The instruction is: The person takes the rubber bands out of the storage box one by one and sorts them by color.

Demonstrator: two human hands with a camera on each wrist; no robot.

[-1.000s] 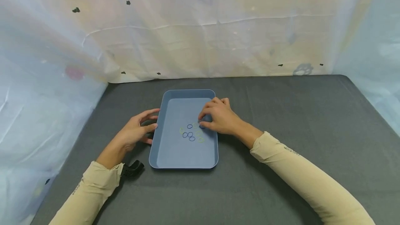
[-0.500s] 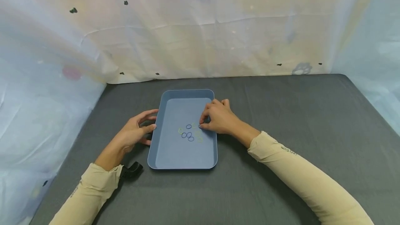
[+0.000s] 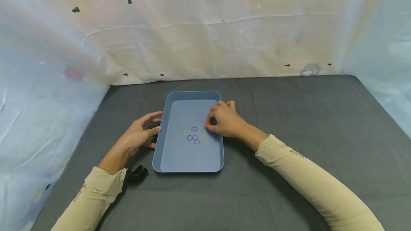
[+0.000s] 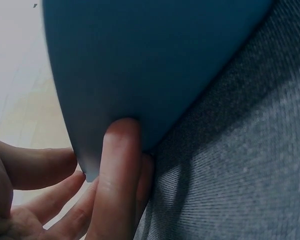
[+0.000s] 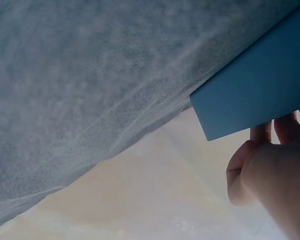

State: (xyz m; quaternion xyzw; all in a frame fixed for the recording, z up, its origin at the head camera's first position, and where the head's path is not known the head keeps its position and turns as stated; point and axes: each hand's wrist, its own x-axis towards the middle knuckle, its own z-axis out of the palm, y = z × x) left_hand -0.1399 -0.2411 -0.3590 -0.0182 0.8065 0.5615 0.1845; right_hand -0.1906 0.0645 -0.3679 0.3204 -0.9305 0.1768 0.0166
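A shallow blue tray lies on the table, holding several thin loops like small rubber bands, some blue, some yellow-green. My left hand steadies the tray's left side, its thumb at the rim. In the left wrist view, a finger lies against the tray's outer wall. From the right, my right hand reaches over the rim into the tray. Its thumb and forefinger pinch a blue rubber band, mostly hidden by the fingertips. The right wrist view shows only the back of that hand beyond the tray wall.
Dark grey cloth covers the table around the tray. A black curved object sits by the left cuff. Pale patterned sheeting hangs behind the table, with bluish sheets at both sides.
The right hand's thumb and forefinger have closed together on the blue band near the tray's right side. The left hand stays at the left rim; the other bands have not moved.
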